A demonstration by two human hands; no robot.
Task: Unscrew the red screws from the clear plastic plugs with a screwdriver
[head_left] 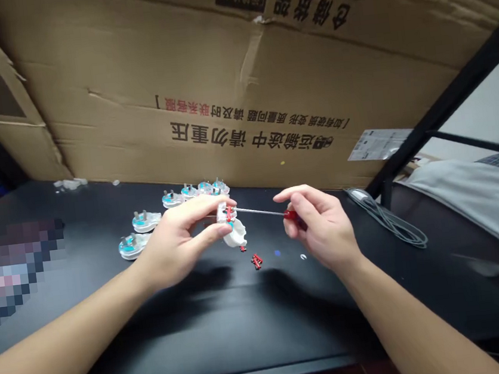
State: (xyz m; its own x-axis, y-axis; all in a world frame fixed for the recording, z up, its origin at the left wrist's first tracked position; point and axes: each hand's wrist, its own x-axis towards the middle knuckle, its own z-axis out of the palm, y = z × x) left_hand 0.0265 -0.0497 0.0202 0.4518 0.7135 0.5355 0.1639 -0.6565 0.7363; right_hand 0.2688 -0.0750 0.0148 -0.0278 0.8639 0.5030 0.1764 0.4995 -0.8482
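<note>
Between the thumb and fingers of my left hand (169,238) is an opened white electrical plug (223,213) with a red part in it. A white rounded plug cover (236,235) shows just below my left fingertips; whether it is joined to the plug, I cannot tell. My right hand (319,221) is closed around the red handle of a screwdriver (261,211), its index finger stretched forward. The thin shaft points left, and its tip meets the plug's edge. Below lie several small red parts (257,262) on the black tabletop (248,331).
Several white-and-blue plugs with metal pins (145,221) stand in a row behind my left hand. A cardboard sheet (200,66) rises at the back. To the right are a coiled grey cable (388,219), a black metal frame post (436,87) and grey cloth (472,203).
</note>
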